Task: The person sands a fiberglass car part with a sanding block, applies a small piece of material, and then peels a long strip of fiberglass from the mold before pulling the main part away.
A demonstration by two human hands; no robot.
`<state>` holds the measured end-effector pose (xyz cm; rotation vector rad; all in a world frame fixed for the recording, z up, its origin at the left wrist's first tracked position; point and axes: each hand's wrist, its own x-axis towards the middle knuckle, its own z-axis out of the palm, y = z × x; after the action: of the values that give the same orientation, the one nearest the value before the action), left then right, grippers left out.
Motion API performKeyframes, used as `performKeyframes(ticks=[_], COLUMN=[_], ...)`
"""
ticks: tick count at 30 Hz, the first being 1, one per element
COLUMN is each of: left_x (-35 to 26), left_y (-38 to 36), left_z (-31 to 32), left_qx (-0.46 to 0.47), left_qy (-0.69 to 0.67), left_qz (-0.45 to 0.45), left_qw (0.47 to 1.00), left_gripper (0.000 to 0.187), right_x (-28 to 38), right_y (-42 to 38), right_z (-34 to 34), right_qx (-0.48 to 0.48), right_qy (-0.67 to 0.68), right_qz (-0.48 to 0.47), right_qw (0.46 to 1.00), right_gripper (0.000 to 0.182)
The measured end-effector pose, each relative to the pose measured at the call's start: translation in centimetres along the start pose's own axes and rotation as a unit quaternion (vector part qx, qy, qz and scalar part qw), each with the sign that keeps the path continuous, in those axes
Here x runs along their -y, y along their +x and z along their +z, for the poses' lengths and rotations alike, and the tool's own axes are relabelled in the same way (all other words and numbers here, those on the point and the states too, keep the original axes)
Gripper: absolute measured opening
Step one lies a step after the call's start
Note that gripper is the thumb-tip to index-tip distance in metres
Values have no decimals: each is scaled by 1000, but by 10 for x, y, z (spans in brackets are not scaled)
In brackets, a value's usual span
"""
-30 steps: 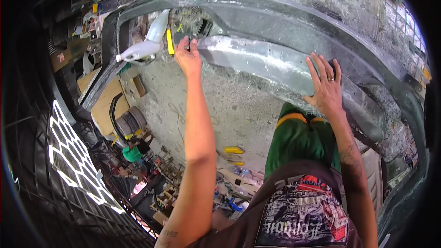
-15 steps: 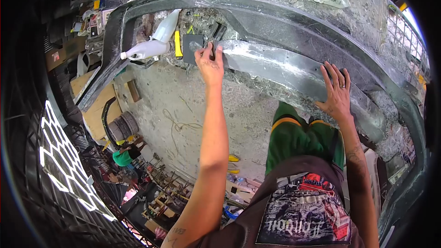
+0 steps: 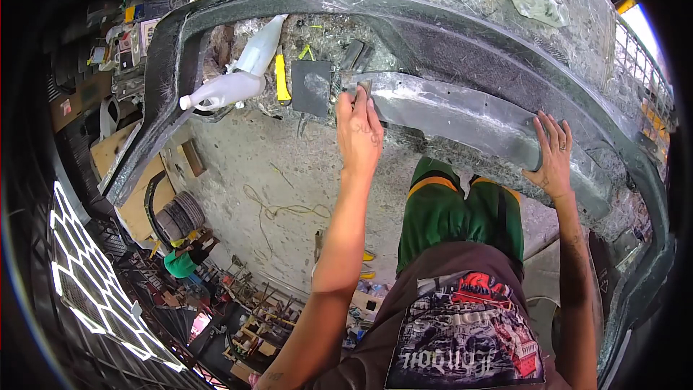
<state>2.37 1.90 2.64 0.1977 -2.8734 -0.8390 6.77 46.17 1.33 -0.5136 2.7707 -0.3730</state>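
Note:
A long grey curved strip, with pale sanded patches and small holes, lies across the worktop inside a large dark bumper-like frame. At the strip's left end, my left hand is closed, fingertips pinching a small grey-brown piece that looks like folded sandpaper against the surface. My right hand rests open on the strip's right part, fingers stretched over it and thumb apart. Left of my left hand is a dark square sheet with a dusty smear, and beside that a yellow utility knife.
Two whitish plastic bottles, one upper and one lower, lie at the left. A black block sits behind the strip's left end. A pale cloth is at the back. On the floor are a rope and tyres. A person is farther off.
My left hand has come away from the dark sheet, leaving it uncovered, and now presses on the strip's left end. The view has shifted slightly; my right hand stays on the strip.

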Motion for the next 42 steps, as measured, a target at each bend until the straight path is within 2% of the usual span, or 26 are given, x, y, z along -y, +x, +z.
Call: performKeyframes(ticks=[3, 5, 8, 11, 13, 15, 19, 21, 23, 24, 28, 31, 33, 34, 35, 37, 38, 41, 42], left_x=[10, 11, -16, -4, -2, -11, -6, 7, 18, 22, 3, -5, 7, 10, 8, -9, -9, 8, 9], left_y=[9, 18, -11, 21, 22, 6, 19, 36, 51, 43, 14, 8, 23, 26, 15, 0, -7, 29, 22], left_z=[1, 0, -3, 3, 7, -3, 4, 6, -5, -16, -53, -25, -2, 4, 4, 0, -2, 0, -5], left_qx=[-1, 38, 51, 58, 49, 83, 75, 88, 56, 27, 29, 73, 39, 24, 28, 52, 56, 79, 82], left_qy=[47, 35, -4, 41, 47, -1, 44, 60, 21, 10, 1, -34, 69, 37, 35, 17, 54, 43, 44], left_qz=[25, -43, -30, 15, 2, -38, 38, 43, 23, -21, -84, -46, 55, -12, -13, 3, 29, 47, 48], left_qw=[999, 998, 998, 997, 998, 996, 996, 993, 998, 999, 996, 996, 995, 999, 999, 998, 997, 995, 994], left_gripper=[28, 27, 26, 26, 26, 27, 27, 26, 25, 25, 25, 27, 28, 26, 26, 26, 27, 29, 29], right_x=[-2, -3, -4, -4, -6, -5, -4, -2, -5, -4, -4, -4, -3, -3, -2, -4, -5, -3, -4], right_y=[-3, -1, -3, -4, -4, -3, -3, -6, 1, 0, -2, -2, -1, -2, -6, -2, -1, -6, -6], right_z=[3, 0, 3, 3, 4, 1, 0, 0, -2, -2, 2, 4, 6, 5, 5, 5, 5, 6, 8], right_qx=[-2, -12, 6, -3, -21, -18, -23, -20, -30, -28, -26, -22, -18, -18, -15, -14, -13, -4, -14], right_qy=[-3, -5, -12, 8, 2, 4, 10, 12, 9, 10, 11, 10, 6, 0, -1, -5, -5, 5, 4], right_qz=[-4, -8, -5, -5, -17, -19, -18, -19, -20, -17, -13, -10, -7, -5, -2, -6, -7, 2, -7], right_qw=[1000, 1000, 1000, 1000, 1000, 1000, 1000, 1000, 999, 999, 1000, 1000, 1000, 1000, 1000, 1000, 1000, 1000, 1000], right_gripper=[132, 133, 130, 132, 133, 133, 133, 132, 132, 131, 130, 129, 128, 128, 128, 128, 128, 128, 129])
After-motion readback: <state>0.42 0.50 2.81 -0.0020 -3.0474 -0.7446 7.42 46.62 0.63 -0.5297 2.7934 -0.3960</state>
